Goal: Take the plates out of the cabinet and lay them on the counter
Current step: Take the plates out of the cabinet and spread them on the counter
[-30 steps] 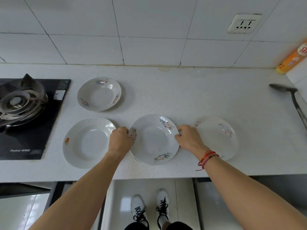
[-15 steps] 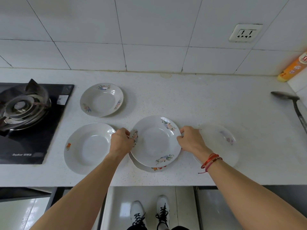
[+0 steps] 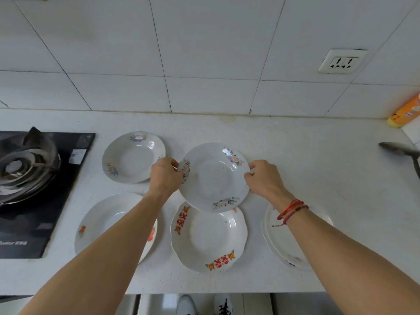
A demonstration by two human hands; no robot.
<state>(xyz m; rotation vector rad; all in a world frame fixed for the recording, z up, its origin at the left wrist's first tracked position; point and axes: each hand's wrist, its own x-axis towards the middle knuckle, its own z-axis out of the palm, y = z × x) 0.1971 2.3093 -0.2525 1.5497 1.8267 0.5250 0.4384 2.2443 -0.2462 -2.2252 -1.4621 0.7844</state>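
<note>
Above the counter (image 3: 295, 155), my left hand (image 3: 164, 176) and right hand (image 3: 263, 178) pinch opposite rims of the flowered plate (image 3: 213, 178), over the red-patterned plate (image 3: 209, 237). Glazed, stiff, breakable, probably slippery; rim grip suits.

Both hands carried the floral plate (image 3: 213, 177) farther back, uncovering the red-patterned plate (image 3: 209, 237).

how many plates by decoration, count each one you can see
Pastel flower plates: 2, one held, one back left
Red symbol plate: 1
Orange fruit plate: 1
Plate under the right arm, pattern unclear: 1
Total: 5
</note>
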